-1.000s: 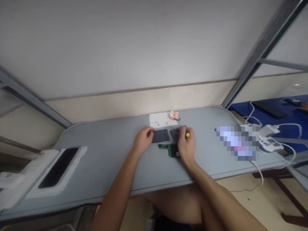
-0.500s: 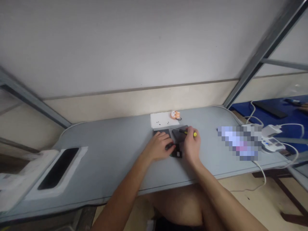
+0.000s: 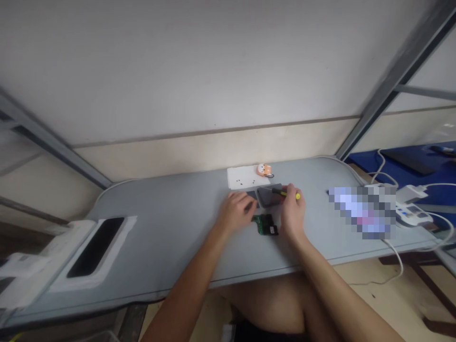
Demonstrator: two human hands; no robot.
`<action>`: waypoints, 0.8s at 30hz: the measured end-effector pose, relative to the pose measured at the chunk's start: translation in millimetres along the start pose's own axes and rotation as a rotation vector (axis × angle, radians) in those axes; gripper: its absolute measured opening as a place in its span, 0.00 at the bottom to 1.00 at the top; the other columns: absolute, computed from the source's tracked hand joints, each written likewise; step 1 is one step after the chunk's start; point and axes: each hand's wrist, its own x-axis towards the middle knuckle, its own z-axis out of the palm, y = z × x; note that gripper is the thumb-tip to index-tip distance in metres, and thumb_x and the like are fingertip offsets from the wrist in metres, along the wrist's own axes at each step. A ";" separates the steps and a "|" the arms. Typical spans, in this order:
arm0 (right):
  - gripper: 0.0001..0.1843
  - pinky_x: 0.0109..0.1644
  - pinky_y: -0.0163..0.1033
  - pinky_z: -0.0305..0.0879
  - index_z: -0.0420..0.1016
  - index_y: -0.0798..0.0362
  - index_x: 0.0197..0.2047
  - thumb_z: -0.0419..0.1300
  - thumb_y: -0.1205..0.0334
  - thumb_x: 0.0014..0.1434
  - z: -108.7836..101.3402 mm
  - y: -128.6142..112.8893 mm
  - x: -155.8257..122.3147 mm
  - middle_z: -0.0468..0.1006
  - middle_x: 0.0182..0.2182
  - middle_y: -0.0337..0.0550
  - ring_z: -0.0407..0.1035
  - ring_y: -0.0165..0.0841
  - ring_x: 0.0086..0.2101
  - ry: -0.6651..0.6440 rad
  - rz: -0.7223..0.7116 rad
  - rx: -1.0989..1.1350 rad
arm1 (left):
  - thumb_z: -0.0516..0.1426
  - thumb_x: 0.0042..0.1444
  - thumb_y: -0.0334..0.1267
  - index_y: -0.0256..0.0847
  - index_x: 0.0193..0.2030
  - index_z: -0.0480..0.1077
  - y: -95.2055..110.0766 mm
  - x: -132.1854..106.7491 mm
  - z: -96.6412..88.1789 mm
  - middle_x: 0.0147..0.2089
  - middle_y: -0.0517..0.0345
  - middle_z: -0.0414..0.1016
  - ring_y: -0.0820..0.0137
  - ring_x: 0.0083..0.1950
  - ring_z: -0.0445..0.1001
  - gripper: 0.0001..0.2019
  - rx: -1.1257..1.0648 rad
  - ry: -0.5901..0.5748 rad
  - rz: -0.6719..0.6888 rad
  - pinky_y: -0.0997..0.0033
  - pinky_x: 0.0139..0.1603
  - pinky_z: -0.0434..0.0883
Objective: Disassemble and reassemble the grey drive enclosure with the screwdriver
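Note:
My left hand (image 3: 237, 211) lies palm down on the grey table (image 3: 171, 228), fingers curled over the left end of a green circuit board (image 3: 265, 224) and covering most of a dark flat panel (image 3: 251, 194). My right hand (image 3: 294, 211) is closed round a small screwdriver with a yellow end (image 3: 287, 193), its tip over a second dark grey panel (image 3: 270, 196). Both hands flank the circuit board.
A white paper with small screws (image 3: 245, 178) and an orange toy figure (image 3: 264, 169) lie behind the panels. A white device with a dark slot (image 3: 81, 249) sits at the left. A power strip with white cables (image 3: 409, 209) is at the right, beside a blue table (image 3: 409, 166).
My left hand moved from the left panel onto the circuit board, then drew back slightly, uncovering the board's right part. My right hand with the screwdriver shifted a little right.

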 end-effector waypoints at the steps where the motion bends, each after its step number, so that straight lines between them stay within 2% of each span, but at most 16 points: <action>1: 0.18 0.39 0.38 0.66 0.75 0.52 0.40 0.56 0.44 0.64 -2.7 -4.4 2.2 0.76 0.34 0.38 0.72 0.33 0.34 -0.019 -0.004 0.009 | 0.54 0.69 0.37 0.41 0.33 0.74 -5.8 0.7 -1.4 0.32 0.57 0.77 0.68 0.38 0.74 0.13 -0.014 0.071 -0.070 0.64 0.46 0.64; 5: 0.21 0.35 0.37 0.65 0.75 0.52 0.36 0.57 0.41 0.64 -7.4 -21.6 26.3 0.74 0.30 0.37 0.69 0.30 0.28 -0.137 -0.105 -0.023 | 0.53 0.68 0.43 0.41 0.30 0.71 -30.8 3.2 -6.4 0.27 0.60 0.70 0.70 0.31 0.68 0.16 -0.119 0.275 -0.454 0.70 0.38 0.63; 7: 0.22 0.33 0.37 0.63 0.74 0.52 0.32 0.56 0.42 0.66 -0.6 -28.1 45.6 0.73 0.27 0.37 0.68 0.30 0.26 -0.186 -0.199 -0.056 | 0.53 0.66 0.47 0.41 0.30 0.71 -40.0 3.7 -6.6 0.24 0.62 0.66 0.71 0.28 0.66 0.16 -0.184 0.317 -0.614 0.72 0.33 0.60; 9: 0.23 0.33 0.37 0.63 0.74 0.52 0.31 0.55 0.42 0.67 12.6 -32.4 65.9 0.71 0.24 0.36 0.66 0.30 0.25 -0.252 -0.276 -0.058 | 0.53 0.65 0.49 0.41 0.31 0.71 -45.2 3.9 -5.1 0.23 0.64 0.65 0.71 0.26 0.65 0.16 -0.242 0.325 -0.707 0.72 0.31 0.59; 12: 0.24 0.32 0.36 0.62 0.73 0.51 0.30 0.54 0.41 0.68 35.4 -33.0 90.5 0.70 0.22 0.35 0.65 0.29 0.24 -0.392 -0.390 -0.087 | 0.53 0.65 0.50 0.41 0.32 0.72 -47.8 4.8 -2.4 0.20 0.64 0.67 0.71 0.23 0.65 0.17 -0.289 0.265 -0.771 0.72 0.29 0.57; 15: 0.26 0.33 0.36 0.63 0.73 0.51 0.30 0.52 0.39 0.69 46.2 -27.4 102.9 0.73 0.24 0.37 0.68 0.31 0.26 -0.450 -0.459 -0.132 | 0.53 0.64 0.50 0.42 0.31 0.73 -47.1 7.3 -2.0 0.19 0.63 0.67 0.70 0.23 0.66 0.17 -0.276 0.199 -0.789 0.72 0.28 0.57; 17: 0.26 0.35 0.36 0.64 0.73 0.51 0.30 0.52 0.40 0.69 43.1 -23.3 104.5 0.76 0.25 0.39 0.69 0.31 0.28 -0.475 -0.515 -0.189 | 0.52 0.65 0.50 0.42 0.31 0.74 -45.2 9.5 -3.0 0.19 0.63 0.68 0.69 0.24 0.67 0.17 -0.236 0.168 -0.796 0.71 0.29 0.58; 20: 0.24 0.36 0.37 0.64 0.75 0.51 0.30 0.53 0.43 0.70 29.1 -21.1 100.3 0.78 0.27 0.40 0.70 0.32 0.29 -0.531 -0.636 -0.285 | 0.54 0.65 0.49 0.44 0.38 0.77 -40.9 11.9 -4.9 0.20 0.63 0.70 0.68 0.24 0.69 0.15 -0.157 0.077 -0.795 0.71 0.29 0.58; 24: 0.23 0.34 0.36 0.61 0.75 0.51 0.29 0.54 0.46 0.70 15.9 -21.8 91.6 0.77 0.24 0.39 0.68 0.31 0.27 -0.532 -0.719 -0.395 | 0.54 0.65 0.46 0.46 0.45 0.77 -37.3 12.0 -6.2 0.19 0.66 0.69 0.69 0.22 0.67 0.12 -0.127 -0.012 -0.778 0.71 0.29 0.58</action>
